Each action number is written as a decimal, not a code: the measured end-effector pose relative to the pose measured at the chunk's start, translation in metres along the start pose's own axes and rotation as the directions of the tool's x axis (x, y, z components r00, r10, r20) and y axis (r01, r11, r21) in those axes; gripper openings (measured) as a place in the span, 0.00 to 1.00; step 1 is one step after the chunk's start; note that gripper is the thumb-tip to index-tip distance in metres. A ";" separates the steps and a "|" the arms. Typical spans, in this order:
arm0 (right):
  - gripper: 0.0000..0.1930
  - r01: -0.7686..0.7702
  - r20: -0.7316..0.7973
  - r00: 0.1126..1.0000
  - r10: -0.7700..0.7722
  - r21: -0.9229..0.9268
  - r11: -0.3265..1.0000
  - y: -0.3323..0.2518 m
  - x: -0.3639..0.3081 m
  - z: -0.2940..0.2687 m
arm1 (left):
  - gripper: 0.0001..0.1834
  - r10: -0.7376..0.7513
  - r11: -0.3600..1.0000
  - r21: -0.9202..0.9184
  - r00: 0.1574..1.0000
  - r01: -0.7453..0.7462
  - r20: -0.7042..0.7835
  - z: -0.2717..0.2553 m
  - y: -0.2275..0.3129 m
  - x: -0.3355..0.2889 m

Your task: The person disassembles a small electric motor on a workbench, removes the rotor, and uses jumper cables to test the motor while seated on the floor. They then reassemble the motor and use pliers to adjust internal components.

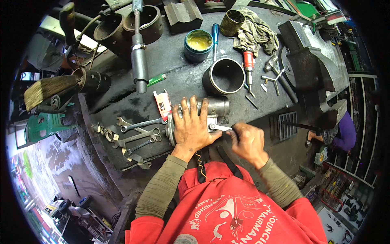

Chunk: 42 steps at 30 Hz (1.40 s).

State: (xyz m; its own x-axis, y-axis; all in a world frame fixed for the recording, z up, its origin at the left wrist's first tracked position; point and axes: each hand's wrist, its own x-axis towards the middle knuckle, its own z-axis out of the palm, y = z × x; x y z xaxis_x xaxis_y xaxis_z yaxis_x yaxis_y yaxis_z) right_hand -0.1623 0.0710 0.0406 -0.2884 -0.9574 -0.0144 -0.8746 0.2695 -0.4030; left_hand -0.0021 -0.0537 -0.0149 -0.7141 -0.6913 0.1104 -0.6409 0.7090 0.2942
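The left hand [191, 129] is laid palm down over the metal part [219, 107], its fingers slightly parted and pointed away from the body. The right hand [248, 143] is curled, its fingers clamped on the end of a silver wrench [222, 127]. Both forearms are angled inward. The metal part is set near the bench's [174, 62] front edge, beside loose spanners [136, 137].

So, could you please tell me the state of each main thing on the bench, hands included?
Left hand: spread open on the metal unit.
Right hand: closed on the silver tool's end.
Tub: open, yellow paste inside.
Short cylinder: upright, open-topped.
Grimy can: open.
Rag: crumpled.
Blue screwdriver: lying down.
Wrenches: lying, partly overlapping.
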 end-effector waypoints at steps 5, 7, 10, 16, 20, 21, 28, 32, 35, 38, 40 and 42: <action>0.10 -0.138 -0.040 0.989 0.139 0.040 0.990 -0.021 -0.008 -0.005 | 0.60 0.011 1.000 0.027 1.000 -0.011 0.004 -0.002 0.001 0.000; 0.11 -0.067 -0.022 0.997 0.068 0.051 0.996 -0.011 -0.003 -0.018 | 0.59 0.011 1.000 0.023 0.999 -0.010 -0.034 -0.002 0.002 0.001; 0.13 0.003 0.095 0.995 -0.008 0.061 0.998 0.012 0.014 -0.029 | 0.56 0.024 1.000 0.011 0.998 -0.024 -0.057 -0.002 0.001 0.001; 0.15 0.215 0.278 0.939 -0.204 -0.011 0.976 0.035 0.059 -0.023 | 0.52 0.028 1.000 -0.008 0.999 -0.028 -0.045 0.000 -0.001 0.001; 0.16 0.306 0.307 0.907 -0.287 -0.014 0.952 0.037 0.081 -0.023 | 0.52 0.034 0.999 0.013 0.998 -0.033 -0.046 -0.002 0.000 0.002; 0.16 0.322 0.308 0.902 -0.302 -0.015 0.947 0.037 0.083 -0.023 | 0.52 0.032 0.999 0.014 0.998 -0.031 -0.045 -0.003 0.000 0.002; 0.16 0.274 0.341 0.907 -0.248 -0.029 0.961 0.035 0.073 -0.023 | 0.52 0.031 0.999 0.015 0.999 -0.030 -0.044 -0.004 0.001 0.002; 0.16 0.308 0.308 0.908 -0.285 -0.028 0.951 0.036 0.075 -0.025 | 0.52 0.031 0.999 0.009 0.999 -0.030 -0.030 -0.004 0.001 0.002; 0.15 0.297 0.282 0.921 -0.269 -0.063 0.953 0.031 0.069 -0.025 | 0.53 0.035 0.999 -0.003 0.999 -0.035 0.000 -0.004 0.001 0.004; 0.15 0.219 0.261 0.949 -0.179 -0.132 0.967 0.022 0.050 -0.021 | 0.53 0.062 0.998 -0.015 0.997 -0.061 0.051 -0.005 0.000 0.007; 0.14 0.268 0.111 0.960 -0.257 -0.091 0.959 0.020 0.040 -0.019 | 0.54 0.078 0.997 -0.017 0.995 -0.077 0.068 -0.005 -0.001 0.009; 0.14 0.291 0.118 0.953 -0.278 -0.105 0.951 0.024 0.035 -0.020 | 0.54 0.102 0.995 -0.015 0.992 -0.101 0.079 -0.004 -0.003 0.010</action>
State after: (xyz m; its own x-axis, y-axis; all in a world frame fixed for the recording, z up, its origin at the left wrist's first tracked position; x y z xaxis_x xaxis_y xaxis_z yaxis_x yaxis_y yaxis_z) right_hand -0.2010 0.0461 0.0484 0.0143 -0.9999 -0.0096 -0.9567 -0.0109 -0.2910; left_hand -0.0064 -0.0634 -0.0106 -0.7955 -0.6024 0.0649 -0.5613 0.7730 0.2956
